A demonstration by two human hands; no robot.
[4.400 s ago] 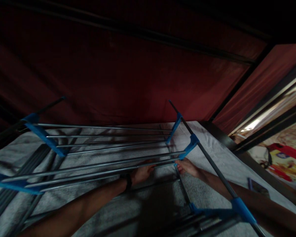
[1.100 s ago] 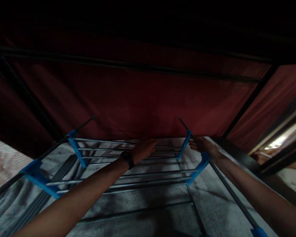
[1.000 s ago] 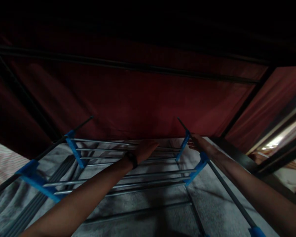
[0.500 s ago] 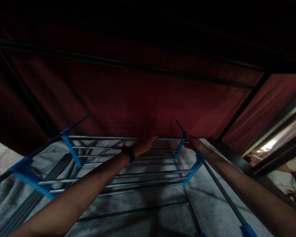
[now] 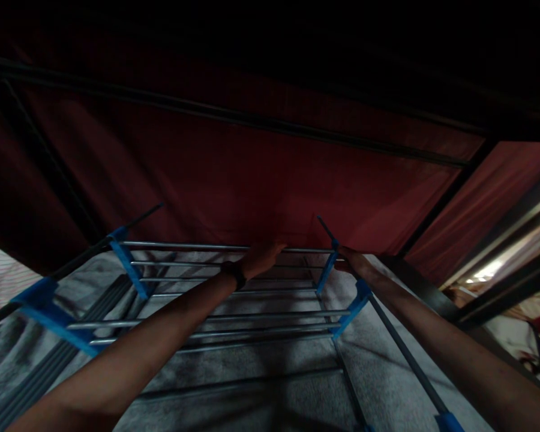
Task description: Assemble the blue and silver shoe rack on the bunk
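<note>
Before you rose a dark red wall (image 5: 261,186), faintly creased. A dark crossbar (image 5: 270,123) spanned it, sloping down toward your right; a left slanting bar (image 5: 49,163) and a right slanting bar (image 5: 445,199) divided off its sides, the latter adjoining a second red panel (image 5: 499,198). The upper zone above you lay in near-black shadow. Below you spread a grey, soft-piled cover (image 5: 387,384), crossed by shadows and bordered at right by a dark ledge (image 5: 425,291). At your far left lay a pale, thinly striped cloth (image 5: 0,276). At your right, bright glare (image 5: 486,273) showed just above a dark beam (image 5: 508,289).
</note>
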